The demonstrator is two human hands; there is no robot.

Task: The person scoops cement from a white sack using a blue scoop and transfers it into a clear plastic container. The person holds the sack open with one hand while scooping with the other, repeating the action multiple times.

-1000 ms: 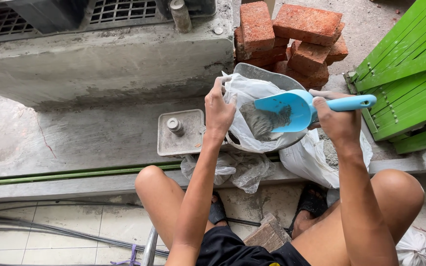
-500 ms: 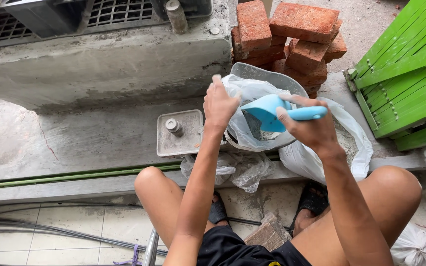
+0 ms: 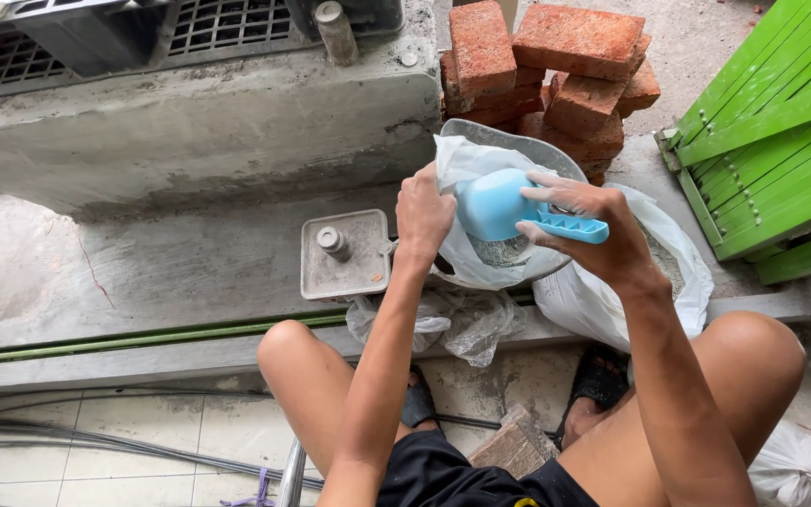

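A light blue plastic scoop [image 3: 504, 205] is gripped by the fingers of the right hand [image 3: 586, 230]. A white plastic bag [image 3: 466, 160], grey powder inside, is pinched at the left hand's [image 3: 424, 214] fingertips. Beyond the fingers, red-orange bricks [image 3: 556, 66] are stacked; bright green slats [image 3: 781, 131] lie rightward.

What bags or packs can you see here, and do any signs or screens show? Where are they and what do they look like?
White plastic bag: open, lining the grey bowl, its edge held by the left hand.
Second white bag: bulging, on the ledge under the right hand with the blue scoop.
Clear crumpled bag: limp, on the ledge's edge.
White bag: knotted, bottom right.
No signs or screens.
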